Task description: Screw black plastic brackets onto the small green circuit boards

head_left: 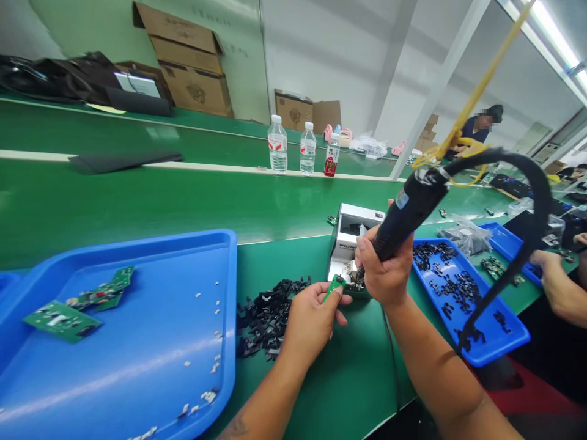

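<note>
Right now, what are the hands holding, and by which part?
Left hand: small green circuit board, pinched at its near end. Right hand: black corded tool, gripped around its lower body.

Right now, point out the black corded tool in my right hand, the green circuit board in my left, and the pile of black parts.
Black corded tool point(409, 212): head view, middle of its body.
Green circuit board point(333, 288): head view, its green face.
Pile of black parts point(271, 313): head view, mid-heap.

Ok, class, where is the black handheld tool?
In the head view, the tool is right of centre, held in the right hand, beside the white machine.
</note>
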A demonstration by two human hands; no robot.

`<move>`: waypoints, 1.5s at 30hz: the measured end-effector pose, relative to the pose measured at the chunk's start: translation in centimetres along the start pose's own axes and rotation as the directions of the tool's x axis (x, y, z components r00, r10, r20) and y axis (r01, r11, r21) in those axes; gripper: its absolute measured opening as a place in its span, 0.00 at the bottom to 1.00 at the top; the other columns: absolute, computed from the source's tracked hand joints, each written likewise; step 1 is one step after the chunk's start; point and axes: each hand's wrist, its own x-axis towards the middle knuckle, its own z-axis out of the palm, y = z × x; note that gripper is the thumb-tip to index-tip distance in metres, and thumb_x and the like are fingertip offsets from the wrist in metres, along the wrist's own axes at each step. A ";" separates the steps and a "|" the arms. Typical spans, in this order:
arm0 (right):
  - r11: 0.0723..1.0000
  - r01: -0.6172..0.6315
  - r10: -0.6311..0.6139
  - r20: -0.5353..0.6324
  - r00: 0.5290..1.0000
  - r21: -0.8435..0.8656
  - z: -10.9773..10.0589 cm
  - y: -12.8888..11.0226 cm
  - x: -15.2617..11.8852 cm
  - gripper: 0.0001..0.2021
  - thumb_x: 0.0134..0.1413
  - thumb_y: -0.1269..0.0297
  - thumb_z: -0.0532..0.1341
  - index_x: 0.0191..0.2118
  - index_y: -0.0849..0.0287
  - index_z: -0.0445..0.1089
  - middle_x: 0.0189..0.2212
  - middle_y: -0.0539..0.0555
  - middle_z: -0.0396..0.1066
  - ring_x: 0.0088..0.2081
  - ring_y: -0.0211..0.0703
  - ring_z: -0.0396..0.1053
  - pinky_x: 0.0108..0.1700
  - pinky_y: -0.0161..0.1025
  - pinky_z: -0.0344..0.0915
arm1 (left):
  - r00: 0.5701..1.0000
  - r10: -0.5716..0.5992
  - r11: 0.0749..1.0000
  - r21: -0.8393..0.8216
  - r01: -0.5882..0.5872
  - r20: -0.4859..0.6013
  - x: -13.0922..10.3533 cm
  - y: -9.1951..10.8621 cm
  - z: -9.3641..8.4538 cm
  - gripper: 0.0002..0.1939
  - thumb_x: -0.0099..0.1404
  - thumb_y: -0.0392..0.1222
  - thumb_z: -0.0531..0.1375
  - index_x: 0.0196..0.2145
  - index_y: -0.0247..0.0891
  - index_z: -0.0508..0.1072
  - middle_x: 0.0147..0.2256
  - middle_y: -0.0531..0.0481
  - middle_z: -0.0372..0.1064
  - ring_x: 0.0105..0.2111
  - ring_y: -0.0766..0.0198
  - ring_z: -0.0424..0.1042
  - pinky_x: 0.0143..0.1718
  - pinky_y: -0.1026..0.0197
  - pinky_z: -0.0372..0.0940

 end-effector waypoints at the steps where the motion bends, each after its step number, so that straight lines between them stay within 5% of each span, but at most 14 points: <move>1: 0.999 -0.047 0.047 0.003 0.999 0.006 0.0 0.0 0.1 0.14 0.59 0.65 0.67 0.43 0.53 0.59 0.27 0.41 0.68 0.20 0.29 0.65 0.24 0.30 0.67 | 1.000 0.001 1.000 -0.007 -0.001 -0.001 0.0 0.0 0.0 0.19 0.61 0.54 0.63 0.38 0.32 0.73 0.29 0.44 0.78 0.13 0.71 0.62 0.12 0.68 0.53; 7: 0.941 -0.333 0.312 0.224 0.923 0.063 -0.3 -1.5 -0.1 0.14 0.58 0.64 0.68 0.42 0.54 0.61 0.23 0.39 0.65 0.16 0.30 0.63 0.18 0.29 0.63 | 1.000 0.001 0.999 -0.040 -0.001 0.000 0.1 0.0 0.0 0.18 0.61 0.53 0.63 0.37 0.33 0.74 0.29 0.44 0.78 0.14 0.70 0.64 0.12 0.68 0.53; 11: 0.984 -0.106 0.101 0.041 0.994 0.144 0.0 -2.9 -0.1 0.11 0.61 0.65 0.66 0.43 0.52 0.62 0.26 0.41 0.67 0.18 0.30 0.64 0.20 0.30 0.66 | 1.000 -0.012 0.999 -0.051 0.012 -0.003 0.1 0.1 0.0 0.17 0.61 0.52 0.63 0.37 0.33 0.74 0.30 0.43 0.79 0.14 0.70 0.64 0.12 0.68 0.53; 15: 0.984 0.089 -0.074 -0.101 0.992 0.155 1.0 -3.7 0.3 0.23 0.63 0.64 0.63 0.60 0.45 0.57 0.27 0.41 0.65 0.18 0.31 0.64 0.21 0.32 0.67 | 1.000 -0.014 0.998 -0.058 0.013 -0.018 0.0 0.2 0.1 0.17 0.60 0.52 0.64 0.37 0.34 0.73 0.31 0.43 0.79 0.14 0.69 0.65 0.12 0.68 0.53; 26: 0.990 0.069 -0.064 -0.044 0.997 0.125 1.8 -2.0 -0.5 0.18 0.63 0.63 0.64 0.55 0.49 0.59 0.27 0.42 0.66 0.19 0.31 0.63 0.21 0.32 0.66 | 1.000 -0.007 0.999 -0.038 0.006 -0.027 -0.2 0.6 0.3 0.16 0.62 0.51 0.63 0.35 0.34 0.74 0.23 0.48 0.75 0.12 0.70 0.60 0.13 0.68 0.53; 35: 0.992 0.060 -0.072 0.102 0.992 0.115 1.7 -1.9 -1.3 0.09 0.62 0.65 0.65 0.41 0.52 0.62 0.27 0.44 0.66 0.21 0.33 0.64 0.25 0.35 0.66 | 1.000 -0.001 0.999 0.040 0.002 -0.012 -0.3 0.3 0.2 0.14 0.65 0.51 0.59 0.33 0.35 0.73 0.16 0.52 0.70 0.11 0.71 0.57 0.14 0.69 0.51; 45: 0.993 0.066 -0.075 0.087 0.993 0.098 1.6 -1.7 -1.7 0.09 0.59 0.66 0.66 0.40 0.54 0.65 0.28 0.45 0.66 0.22 0.33 0.64 0.25 0.34 0.66 | 1.000 0.025 0.999 0.043 -0.025 -0.010 -0.1 0.2 0.3 0.15 0.66 0.51 0.59 0.33 0.34 0.74 0.16 0.51 0.69 0.11 0.70 0.57 0.14 0.68 0.51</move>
